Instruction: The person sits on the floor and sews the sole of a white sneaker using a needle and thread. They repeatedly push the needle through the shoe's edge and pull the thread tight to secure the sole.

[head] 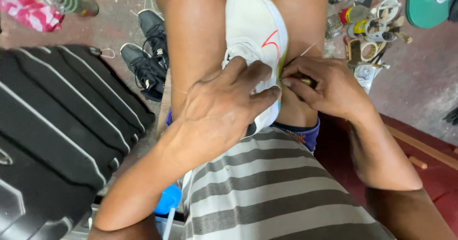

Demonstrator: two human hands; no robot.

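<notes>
Under the left hand's fingers [260,85]: white sneaker [255,27], red swoosh-like mark, yellow-green sole edge. Below them, grey-and-white striped shirt [272,192]; left, black ribbed suitcase [57,120].

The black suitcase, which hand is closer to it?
Left. The left hand grips the white shoe on the side toward the black suitcase; the right hand pinches at the shoe's far edge.

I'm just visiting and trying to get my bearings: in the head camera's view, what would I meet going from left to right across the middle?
Black ribbed suitcase → pair of black shoes → left hand → white sneaker clamped between the knees → right hand → clutter of tape rolls and small bottles on the floor.
</notes>
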